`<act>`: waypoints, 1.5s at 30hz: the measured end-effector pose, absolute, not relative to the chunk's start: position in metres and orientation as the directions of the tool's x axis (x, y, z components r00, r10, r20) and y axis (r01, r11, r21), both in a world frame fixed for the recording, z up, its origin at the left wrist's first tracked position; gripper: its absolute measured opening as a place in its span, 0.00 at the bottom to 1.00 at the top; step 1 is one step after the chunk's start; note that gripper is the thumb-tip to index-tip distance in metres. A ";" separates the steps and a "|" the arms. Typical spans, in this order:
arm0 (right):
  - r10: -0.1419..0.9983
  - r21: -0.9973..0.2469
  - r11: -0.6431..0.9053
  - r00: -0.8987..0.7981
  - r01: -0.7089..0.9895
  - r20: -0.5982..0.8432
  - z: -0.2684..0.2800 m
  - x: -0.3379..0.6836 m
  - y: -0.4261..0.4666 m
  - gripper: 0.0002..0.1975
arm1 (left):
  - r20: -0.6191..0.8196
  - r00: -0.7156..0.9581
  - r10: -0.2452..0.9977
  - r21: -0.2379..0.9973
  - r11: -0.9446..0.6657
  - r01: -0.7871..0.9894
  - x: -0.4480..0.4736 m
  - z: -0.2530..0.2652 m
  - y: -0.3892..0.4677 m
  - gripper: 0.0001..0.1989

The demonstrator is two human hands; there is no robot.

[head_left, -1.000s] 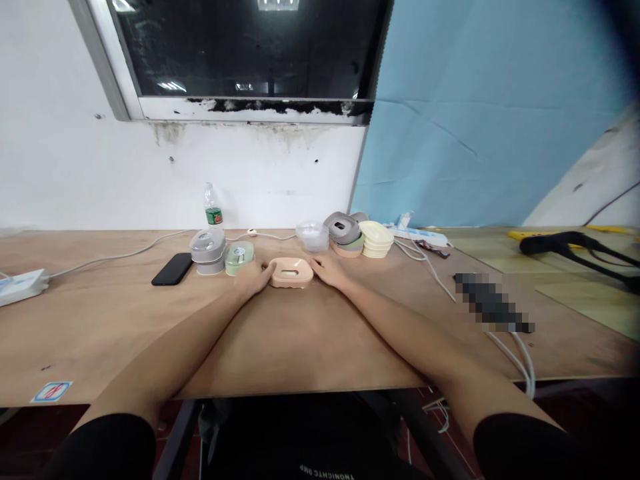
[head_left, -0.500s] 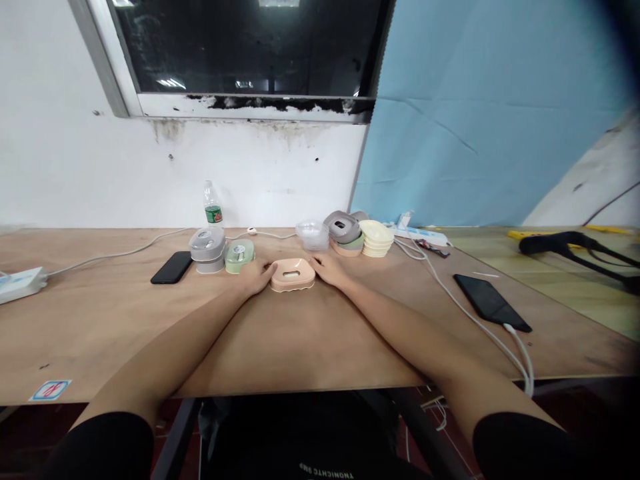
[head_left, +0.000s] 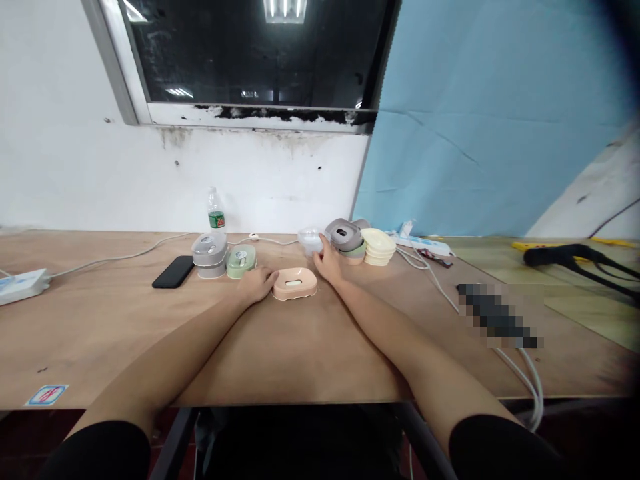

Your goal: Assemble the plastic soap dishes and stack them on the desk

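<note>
A peach soap dish (head_left: pixel 295 291) with a slot in its middle lies on the table in front of me. At its left edge rests my left hand (head_left: pixel 257 285), fingers loosely laid out and their tips by the rim, without a grip on it. My right hand (head_left: pixel 329 263) reaches past the dish to the stacked clear plastic lids (head_left: pixel 308 240). Its fingers are stretched out and apart at the right side of the lids; whether they touch is hard to tell. Close to my left hand stand a green soap box (head_left: pixel 241 265) and grey soap boxes (head_left: pixel 209 259), with clear lids on top.
Behind my right hand are piled grey dishes (head_left: pixel 342 235) and a cream stack (head_left: pixel 379 248). A bottle (head_left: pixel 216 217) stands by the wall. A phone (head_left: pixel 173 272) lies left; power strips (head_left: pixel 425 245) and a white cable (head_left: pixel 434 285) lie right, near a blurred-out dark patch.
My right hand has left the right side of the peach dish and moved forward to the clear lids. My left hand stays beside the dish. The view has tilted slightly.
</note>
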State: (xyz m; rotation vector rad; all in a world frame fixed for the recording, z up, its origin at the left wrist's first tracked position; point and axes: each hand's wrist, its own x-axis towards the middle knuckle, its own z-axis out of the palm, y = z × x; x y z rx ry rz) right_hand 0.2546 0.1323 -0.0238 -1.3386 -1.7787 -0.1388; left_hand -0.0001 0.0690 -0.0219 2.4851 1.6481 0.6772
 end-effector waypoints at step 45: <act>0.763 -0.421 0.644 -0.497 0.639 0.414 -0.022 0.267 0.104 0.26 | 0.304 0.275 0.912 0.595 -0.407 0.693 -0.001 -0.025 0.067 0.33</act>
